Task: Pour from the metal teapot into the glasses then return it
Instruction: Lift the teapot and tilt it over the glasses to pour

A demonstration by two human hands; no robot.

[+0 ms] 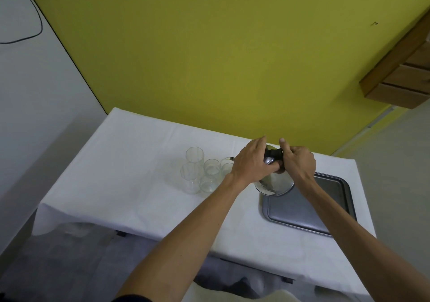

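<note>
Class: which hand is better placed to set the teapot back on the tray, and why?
Probably right. The right hand grips the metal teapot at its black handle, and the tray lies on that side; the left hand holds it nearer the glasses.

Mirror-polished metal teapot (275,181); dull, brushed grey metal tray (302,211) at its 4 o'clock; clear, glossy glasses (210,167); matt white cloth (116,173); wooden drawers (404,78).

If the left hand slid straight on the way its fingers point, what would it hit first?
Probably the yellow wall behind the table; past the teapot nothing else shows in that line, though depth is unclear.
</note>
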